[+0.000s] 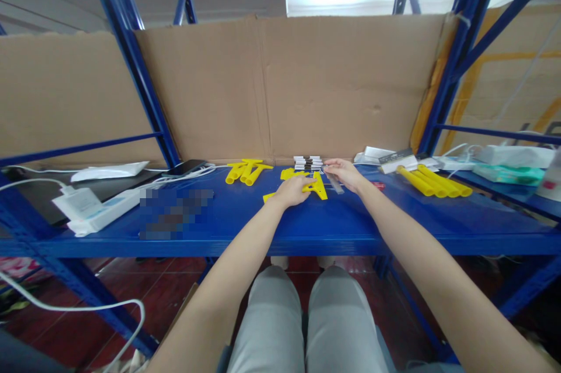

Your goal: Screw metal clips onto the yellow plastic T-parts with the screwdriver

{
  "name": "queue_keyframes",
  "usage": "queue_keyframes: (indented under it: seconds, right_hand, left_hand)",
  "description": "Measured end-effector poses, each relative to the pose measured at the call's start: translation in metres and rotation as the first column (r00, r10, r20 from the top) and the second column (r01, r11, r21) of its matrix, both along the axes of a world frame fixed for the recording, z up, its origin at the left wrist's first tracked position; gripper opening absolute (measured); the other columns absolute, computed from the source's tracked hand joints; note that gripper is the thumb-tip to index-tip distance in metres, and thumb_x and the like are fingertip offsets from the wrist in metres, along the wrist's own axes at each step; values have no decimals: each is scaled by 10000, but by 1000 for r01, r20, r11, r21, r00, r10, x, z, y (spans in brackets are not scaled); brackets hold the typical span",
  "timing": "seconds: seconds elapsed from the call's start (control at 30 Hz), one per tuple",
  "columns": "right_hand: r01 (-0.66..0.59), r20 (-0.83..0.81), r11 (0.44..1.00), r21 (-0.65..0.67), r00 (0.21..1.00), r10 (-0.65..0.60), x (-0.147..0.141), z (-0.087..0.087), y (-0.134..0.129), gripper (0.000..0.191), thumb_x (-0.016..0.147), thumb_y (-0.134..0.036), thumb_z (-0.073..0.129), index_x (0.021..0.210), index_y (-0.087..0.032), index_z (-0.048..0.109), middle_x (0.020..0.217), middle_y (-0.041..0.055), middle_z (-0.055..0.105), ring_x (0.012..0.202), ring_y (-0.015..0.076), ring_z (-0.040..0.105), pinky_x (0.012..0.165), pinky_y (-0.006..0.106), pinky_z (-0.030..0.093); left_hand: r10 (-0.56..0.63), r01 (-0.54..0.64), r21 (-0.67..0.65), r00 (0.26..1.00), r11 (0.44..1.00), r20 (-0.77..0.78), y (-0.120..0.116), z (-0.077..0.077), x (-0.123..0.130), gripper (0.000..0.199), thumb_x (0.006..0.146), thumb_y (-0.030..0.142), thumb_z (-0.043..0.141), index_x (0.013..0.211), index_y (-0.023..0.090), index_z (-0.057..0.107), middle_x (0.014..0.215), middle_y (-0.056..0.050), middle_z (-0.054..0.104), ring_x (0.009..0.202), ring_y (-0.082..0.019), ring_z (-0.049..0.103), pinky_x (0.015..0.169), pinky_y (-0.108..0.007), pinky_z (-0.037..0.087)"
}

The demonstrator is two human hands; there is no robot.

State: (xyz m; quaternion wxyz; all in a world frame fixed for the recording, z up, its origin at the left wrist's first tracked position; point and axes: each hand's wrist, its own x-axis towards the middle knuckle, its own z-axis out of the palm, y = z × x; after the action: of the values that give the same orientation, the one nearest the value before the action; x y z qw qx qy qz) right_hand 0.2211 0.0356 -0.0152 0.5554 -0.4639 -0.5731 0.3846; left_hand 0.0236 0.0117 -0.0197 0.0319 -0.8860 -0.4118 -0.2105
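My left hand [291, 190] is closed on a yellow scraper-like part [319, 187] above the blue shelf [245, 227]. To its right, my right hand [344, 173] pinches a small clear strip or bag [335, 183] that hangs below the fingers. Just beyond the hands lies a stack of small white and black pieces [307, 162]. Another yellow piece [291, 173] rests behind my left hand, and the end of one more [268, 197] shows to its left. A red object [377, 186] lies right of my right wrist.
Several yellow T-shaped parts [249, 172] lie on the left, and several yellow tubes [433, 180] on the right near white boxes [398, 161]. A power strip [105, 214] with cables sits far left. Cardboard [307, 86] stands behind the shelf.
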Motion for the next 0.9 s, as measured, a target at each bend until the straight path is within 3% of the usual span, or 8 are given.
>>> queue_keyframes:
  seconds: [0.2, 0.53, 0.9]
  right_hand:
    - [5, 30, 1000, 11, 1000, -5, -11, -6, 1, 195, 672, -100, 716, 784, -174, 574, 623, -56, 613, 582, 81, 581, 605, 207, 479]
    - [43, 85, 996, 84, 995, -50, -18, -8, 2, 217, 689, -184, 741, 768, -181, 539, 581, -67, 549, 414, 50, 461, 379, 162, 374]
    - [-1, 166, 994, 113, 986, -18, -16, -13, 7, 182, 737, -241, 726, 846, -170, 599, 678, -25, 601, 475, 65, 506, 430, 187, 444]
  left_hand:
    - [-64, 64, 0, 998, 998, -26, -5, 2, 4, 440, 817, 206, 580, 1254, 242, 616, 1275, -30, 637, 1168, -201, 587, 1016, -304, 436]
    - [-69, 69, 46, 998, 997, -15, -3, 1, 3, 464, 818, 209, 583, 1282, 231, 591, 1249, -49, 650, 1146, -210, 601, 987, -316, 459]
    - [-29, 34, 60, 996, 998, -85, -9, 4, 2, 411, 911, 255, 496, 1312, 317, 564, 1198, -39, 648, 1133, -202, 581, 963, -324, 455]
